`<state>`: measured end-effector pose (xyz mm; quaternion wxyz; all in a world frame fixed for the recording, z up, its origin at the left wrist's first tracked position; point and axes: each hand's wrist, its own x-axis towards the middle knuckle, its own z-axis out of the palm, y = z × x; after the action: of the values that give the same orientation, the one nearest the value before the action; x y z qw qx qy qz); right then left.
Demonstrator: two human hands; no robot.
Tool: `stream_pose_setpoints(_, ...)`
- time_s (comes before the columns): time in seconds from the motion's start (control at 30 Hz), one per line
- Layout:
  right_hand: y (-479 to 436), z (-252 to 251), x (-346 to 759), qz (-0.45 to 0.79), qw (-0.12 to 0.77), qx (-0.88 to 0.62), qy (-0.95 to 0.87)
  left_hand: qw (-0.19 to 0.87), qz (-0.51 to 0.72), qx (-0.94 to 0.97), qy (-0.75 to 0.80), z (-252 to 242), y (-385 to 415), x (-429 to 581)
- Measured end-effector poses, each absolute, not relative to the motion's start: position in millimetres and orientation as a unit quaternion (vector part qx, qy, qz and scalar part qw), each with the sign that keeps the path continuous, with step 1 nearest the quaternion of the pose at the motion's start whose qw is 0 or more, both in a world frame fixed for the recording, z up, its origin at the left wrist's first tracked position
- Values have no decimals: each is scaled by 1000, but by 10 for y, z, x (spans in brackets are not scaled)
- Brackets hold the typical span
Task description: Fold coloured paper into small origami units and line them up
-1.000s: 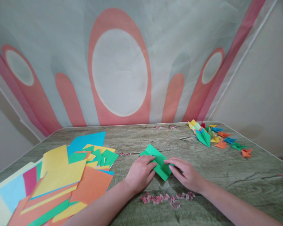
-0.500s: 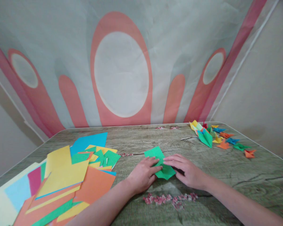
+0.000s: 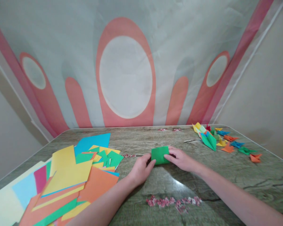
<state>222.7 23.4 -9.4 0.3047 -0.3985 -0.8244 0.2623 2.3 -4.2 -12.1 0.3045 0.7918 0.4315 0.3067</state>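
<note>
A folded green paper [image 3: 159, 154] lies on the wood-grain table [image 3: 226, 175] in front of me. My left hand [image 3: 141, 169] rests at its left edge, fingers curled, thumb and fingertips on the paper. My right hand [image 3: 180, 158] pinches its right edge from the other side. Both hands hold the same small green rectangle just above or on the tabletop.
A loose heap of coloured paper sheets [image 3: 68, 179] covers the left of the table. Several small folded paper figures [image 3: 223, 141] sit at the far right corner. Small pink printed flower marks [image 3: 172, 201] show near me. A patterned cloth backdrop [image 3: 124, 72] hangs behind the table.
The green paper has gone from a wider, part-open shape to a smaller folded rectangle. Both hands have moved away from me, farther across the table, with it.
</note>
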Motion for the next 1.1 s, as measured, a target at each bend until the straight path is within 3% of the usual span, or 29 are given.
stream_pose_setpoints(0.17,303,-210,2200,276,307,-429,-803,363,391,736,418,-267,7,48)
stream_pose_setpoints(0.37,313,-193,2156,264,268,-458,-805,130,313,844,415,-60,-127,57)
stream_pose_setpoints(0.47,304,-174,2149,247,268,-460,-810,81,224,888,394,18,-208,79)
stream_pose_setpoints(0.63,302,-197,2158,242,283,-462,-805,73,147,904,394,8,-311,127)
stream_pose_setpoints(0.83,344,-280,2169,363,299,-467,-749,100,114,904,400,-5,-338,136)
stream_pose_setpoints(1.1,450,-219,2143,246,264,-474,-803,101,112,907,394,-44,-321,108)
